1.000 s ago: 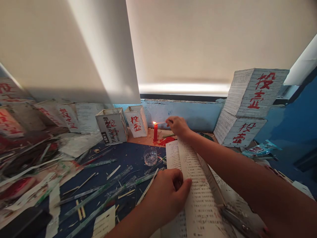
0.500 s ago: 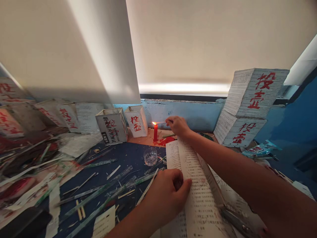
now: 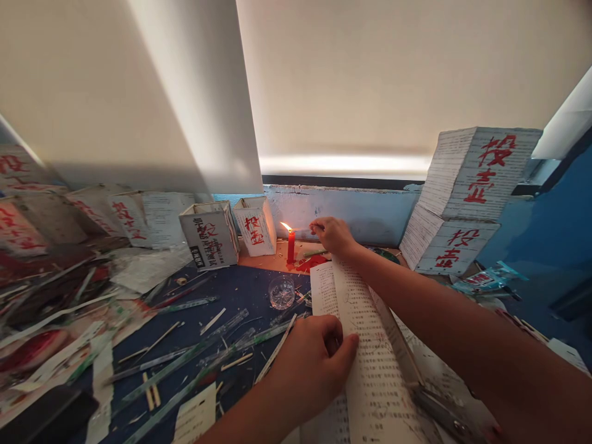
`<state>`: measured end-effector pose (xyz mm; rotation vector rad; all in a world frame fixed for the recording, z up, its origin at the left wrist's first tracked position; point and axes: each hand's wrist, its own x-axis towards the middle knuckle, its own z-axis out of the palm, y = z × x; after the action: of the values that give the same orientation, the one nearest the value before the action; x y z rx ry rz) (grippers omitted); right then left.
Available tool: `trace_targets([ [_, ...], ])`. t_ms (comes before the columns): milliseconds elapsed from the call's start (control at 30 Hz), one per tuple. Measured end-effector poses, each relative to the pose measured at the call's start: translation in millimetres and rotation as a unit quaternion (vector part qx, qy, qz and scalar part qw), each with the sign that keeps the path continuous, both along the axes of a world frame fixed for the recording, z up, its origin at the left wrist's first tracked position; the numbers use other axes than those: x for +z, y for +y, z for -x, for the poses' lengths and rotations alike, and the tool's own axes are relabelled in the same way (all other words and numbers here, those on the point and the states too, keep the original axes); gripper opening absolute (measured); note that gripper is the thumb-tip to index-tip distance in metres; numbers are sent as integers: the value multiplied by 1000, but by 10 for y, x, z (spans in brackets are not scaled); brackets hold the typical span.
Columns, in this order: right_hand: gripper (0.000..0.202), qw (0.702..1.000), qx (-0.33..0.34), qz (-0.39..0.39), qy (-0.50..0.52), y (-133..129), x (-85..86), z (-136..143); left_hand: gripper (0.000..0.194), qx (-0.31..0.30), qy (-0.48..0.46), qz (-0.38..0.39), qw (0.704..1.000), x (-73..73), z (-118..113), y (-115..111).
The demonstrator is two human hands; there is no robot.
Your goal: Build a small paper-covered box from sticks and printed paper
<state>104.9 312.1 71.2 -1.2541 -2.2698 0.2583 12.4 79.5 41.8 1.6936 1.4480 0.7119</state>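
A lit red candle [image 3: 291, 248] stands upright near the wall, with a pool of red wax [image 3: 309, 264] at its foot. My right hand [image 3: 333, 234] is closed in a pinch just right of the flame. Its fingertips hold a thin translucent stick [image 3: 303, 229] whose tip points at the candle's top; the exact kind is too small to tell. My left hand [image 3: 319, 354] has curled fingers, with the thumb pressed on a long folded printed paper [image 3: 372, 370]. The fingers' undersides are hidden. Under my right forearm lies a dark metal tool [image 3: 439, 410], partly covered.
Paper boxes with red writing line the back left, including a grey one [image 3: 210, 237] and a white one [image 3: 255, 228]. Two stacked boxes [image 3: 462, 203] stand right. A clear round dish [image 3: 282, 293], clear strips [image 3: 222, 351] and small sticks [image 3: 150, 391] litter the dark cloth.
The candle flame now rises taller and leans left, standing apart from the stick's tip. Both hands have stayed almost where they were.
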Motion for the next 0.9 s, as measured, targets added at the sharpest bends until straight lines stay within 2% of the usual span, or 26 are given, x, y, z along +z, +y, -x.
trace_targets([
  [333,26,995,-6,52,83,2,-19,4,40,-2,3,-3,1000,-6,7,-10],
  [533,25,972,-36,123,199,10,51,-108,40,-3,7,-11,1000,-15,15,-5],
  [700,26,933,-44,158,319,-194,111,-563,40,-9,4,-11,1000,-34,14,0],
  [900,26,896,-55,165,409,-672,13,-1364,42,-11,12,-8,1000,8,7,-7],
])
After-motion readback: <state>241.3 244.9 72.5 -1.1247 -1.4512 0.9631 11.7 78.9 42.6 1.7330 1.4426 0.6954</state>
